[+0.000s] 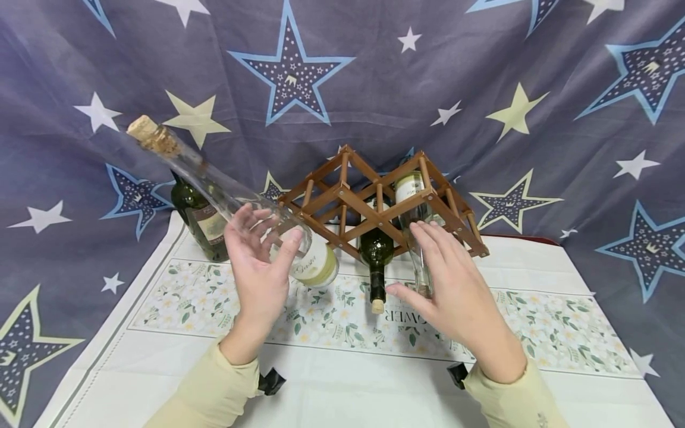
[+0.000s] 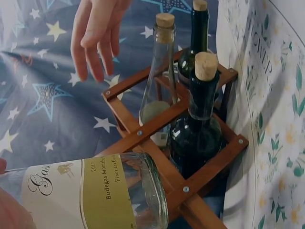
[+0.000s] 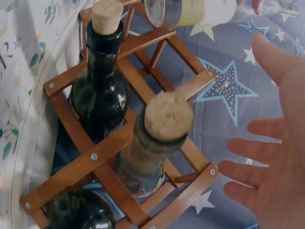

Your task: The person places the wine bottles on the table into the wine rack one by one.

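Observation:
My left hand [image 1: 262, 261] holds a clear glass bottle [image 1: 316, 261], slanted with its corked neck up to the left and its base near the rack. In the left wrist view its white and yellow-green label shows. Fingers of my right hand [image 1: 455, 285] are extended, over another clear bottle [image 1: 420, 261] in the wooden wine rack [image 1: 369, 223]; the right wrist view shows them apart from that corked bottle [image 3: 159, 138]. Beside it in the rack lies a dark green bottle [image 1: 377, 249], its cork toward me. One more green bottle [image 2: 198, 33] sits in the rack's far part.
A green bottle [image 1: 200, 220] with a label stands on the table at the left, partly behind the raised bottle. A white cloth [image 1: 348, 380] with a floral band covers the table. A star-patterned curtain [image 1: 374, 89] hangs close behind the rack.

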`<act>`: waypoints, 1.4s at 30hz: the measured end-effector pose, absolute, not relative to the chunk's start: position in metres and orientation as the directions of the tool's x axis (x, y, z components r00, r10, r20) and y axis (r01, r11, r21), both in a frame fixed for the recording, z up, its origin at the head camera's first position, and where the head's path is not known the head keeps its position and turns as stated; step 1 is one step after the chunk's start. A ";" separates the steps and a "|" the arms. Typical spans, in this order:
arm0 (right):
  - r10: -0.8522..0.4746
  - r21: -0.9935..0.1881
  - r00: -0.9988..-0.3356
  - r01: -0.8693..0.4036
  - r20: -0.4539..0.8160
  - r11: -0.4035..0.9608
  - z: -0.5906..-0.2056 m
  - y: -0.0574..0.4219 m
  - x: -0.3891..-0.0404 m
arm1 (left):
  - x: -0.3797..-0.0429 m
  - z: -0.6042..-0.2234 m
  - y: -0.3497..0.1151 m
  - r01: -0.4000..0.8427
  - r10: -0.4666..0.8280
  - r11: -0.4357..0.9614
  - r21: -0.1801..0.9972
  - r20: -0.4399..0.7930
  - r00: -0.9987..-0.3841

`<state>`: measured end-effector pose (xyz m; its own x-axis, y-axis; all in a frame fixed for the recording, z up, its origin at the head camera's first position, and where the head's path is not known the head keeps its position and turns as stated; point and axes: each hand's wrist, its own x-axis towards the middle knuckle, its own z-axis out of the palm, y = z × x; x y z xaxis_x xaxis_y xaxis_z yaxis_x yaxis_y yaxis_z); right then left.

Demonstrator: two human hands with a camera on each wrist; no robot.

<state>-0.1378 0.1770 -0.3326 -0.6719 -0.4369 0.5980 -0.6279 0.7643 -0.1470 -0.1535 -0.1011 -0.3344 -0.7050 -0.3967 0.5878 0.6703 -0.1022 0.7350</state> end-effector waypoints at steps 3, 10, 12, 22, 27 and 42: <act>-0.447 -0.146 -0.666 -0.638 0.597 0.756 -0.333 0.172 -0.137 | -0.152 -0.333 -0.097 0.669 -0.389 -0.128 0.732 0.584 -0.713; -0.453 -0.155 -0.671 -0.642 0.587 0.751 -0.332 0.160 -0.135 | -0.148 -0.333 -0.091 0.656 -0.377 -0.184 0.732 0.564 -0.735; -0.458 -0.156 -0.664 -0.651 0.591 0.743 -0.332 0.157 -0.135 | -0.147 -0.333 -0.089 0.655 -0.378 -0.205 0.727 0.559 -0.738; -0.492 -0.149 -0.644 -0.683 0.587 0.715 -0.337 0.143 -0.136 | -0.143 -0.334 -0.079 0.661 -0.363 -0.281 0.695 0.561 -0.744; -0.506 -0.146 -0.642 -0.690 0.576 0.709 -0.341 0.139 -0.136 | -0.140 -0.336 -0.075 0.663 -0.355 -0.308 0.683 0.564 -0.746; -0.519 -0.182 -0.657 -0.698 0.547 0.692 -0.349 0.128 -0.137 | -0.136 -0.342 -0.064 0.611 -0.319 -0.401 0.683 0.522 -0.791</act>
<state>-0.1366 0.1277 -0.3487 -0.6570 -0.5191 0.5468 -0.6983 0.6924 -0.1817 -0.1356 -0.0639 -0.3416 -0.7914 -0.3188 0.5216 0.6112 -0.4006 0.6826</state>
